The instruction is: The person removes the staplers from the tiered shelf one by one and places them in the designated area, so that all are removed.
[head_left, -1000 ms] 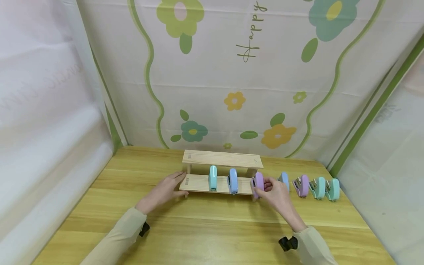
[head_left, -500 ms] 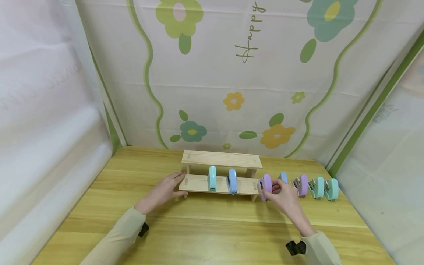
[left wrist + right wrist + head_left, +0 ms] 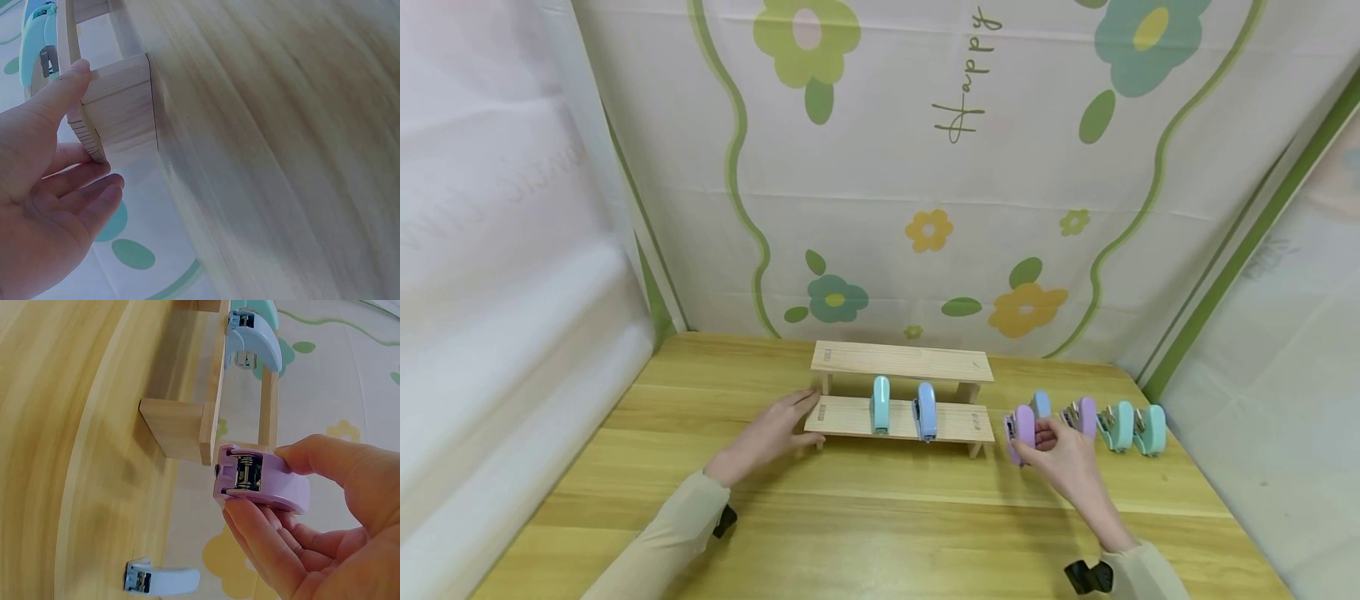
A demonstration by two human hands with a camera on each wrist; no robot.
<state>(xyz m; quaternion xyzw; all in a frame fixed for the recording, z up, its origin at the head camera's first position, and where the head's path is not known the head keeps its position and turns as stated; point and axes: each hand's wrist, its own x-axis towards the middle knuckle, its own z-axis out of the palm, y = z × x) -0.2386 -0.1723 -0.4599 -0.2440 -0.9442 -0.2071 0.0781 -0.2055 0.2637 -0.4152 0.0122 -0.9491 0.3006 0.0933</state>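
My right hand (image 3: 1066, 460) pinches a small purple stapler (image 3: 1022, 432) between thumb and fingers, just past the right end of the wooden step shelf. In the right wrist view the stapler (image 3: 284, 487) has its metal spring end facing the camera, away from the shelf. My left hand (image 3: 773, 432) grips the left end of the lower board (image 3: 847, 414), thumb at its front edge and fingers round the far corner. On that board stand a teal stapler (image 3: 881, 406) and a blue stapler (image 3: 926, 411). The upper board (image 3: 902, 360) bears nothing.
Right of the shelf, a row on the wooden table (image 3: 865, 525) holds a blue stapler (image 3: 1040, 403), partly hidden behind the right hand's stapler, a purple stapler (image 3: 1086, 415) and two teal staplers (image 3: 1122, 423). A flower-print cloth (image 3: 865, 167) hangs behind and at both sides.
My right hand has carried the purple stapler off the lower board's right end, rightward and toward me. The left hand and the shelf have stayed in place.
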